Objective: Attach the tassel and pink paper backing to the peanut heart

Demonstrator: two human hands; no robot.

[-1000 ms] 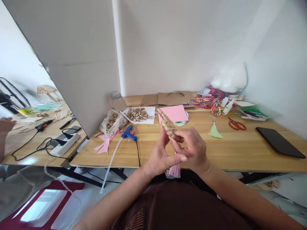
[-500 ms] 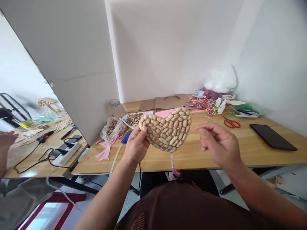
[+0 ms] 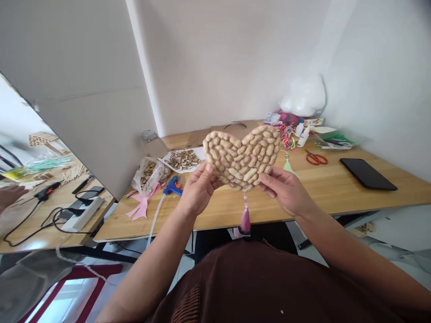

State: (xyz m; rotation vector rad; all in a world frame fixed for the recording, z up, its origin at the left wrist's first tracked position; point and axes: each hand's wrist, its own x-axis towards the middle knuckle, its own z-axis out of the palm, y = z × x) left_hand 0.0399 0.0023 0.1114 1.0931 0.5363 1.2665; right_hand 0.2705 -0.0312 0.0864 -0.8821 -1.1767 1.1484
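A heart covered in whole peanuts (image 3: 242, 157) is held up above the table, its face toward me. My left hand (image 3: 201, 185) grips its lower left edge, thumb in front. On the lower right edge, my right hand (image 3: 283, 186) pinches it the same way. A pink-purple tassel (image 3: 246, 220) hangs from the heart's bottom point. Behind my left hand lies a blue glue gun (image 3: 173, 186) with a pale glue stick or strip trailing from it. A light green tassel (image 3: 288, 167) lies beyond my right hand.
Left on the wooden table (image 3: 215, 220) are a bag of peanuts (image 3: 148, 174), shell pieces on white paper (image 3: 183, 159) and pink scraps (image 3: 139, 208). Rightward are red scissors (image 3: 316, 158), glue bottles (image 3: 303, 136) and a black tablet (image 3: 367, 174). Another person's hand (image 3: 13, 195) shows far left.
My right hand has moved left and taken hold of the heart's right edge. The heart now sits level and higher, covering the pink piece seen behind it before.
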